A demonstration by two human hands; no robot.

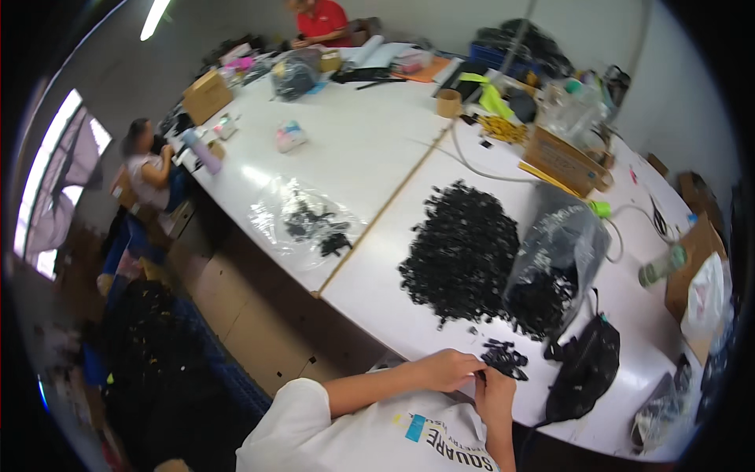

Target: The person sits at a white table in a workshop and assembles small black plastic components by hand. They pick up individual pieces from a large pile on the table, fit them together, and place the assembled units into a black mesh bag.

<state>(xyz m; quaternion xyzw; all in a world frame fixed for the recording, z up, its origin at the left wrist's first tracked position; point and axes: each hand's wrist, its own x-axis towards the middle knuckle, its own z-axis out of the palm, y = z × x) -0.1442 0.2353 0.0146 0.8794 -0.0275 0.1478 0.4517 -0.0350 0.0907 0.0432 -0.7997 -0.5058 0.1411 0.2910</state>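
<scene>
Close in front of my body, at the table's near edge, my left hand [451, 370] and my right hand [497, 390] meet at the fingertips. The fingers of both are closed in a pinch; what they hold is too small and too hidden to make out. Just beyond them lies a small heap of black pieces [507, 356]. Farther up the table spreads a large pile of small black pieces [460, 252]. To its right, a clear plastic bag [560, 228] lies on its side with more black pieces [544, 303] at its mouth.
A black pouch [586, 370] lies right of my hands. Left of the pile is a clear bag [275, 208] with black pieces. A cardboard box [562, 161], tape roll [448, 103] and green-tinted bottle [662, 265] stand farther off. Two people sit at the table's far side and left.
</scene>
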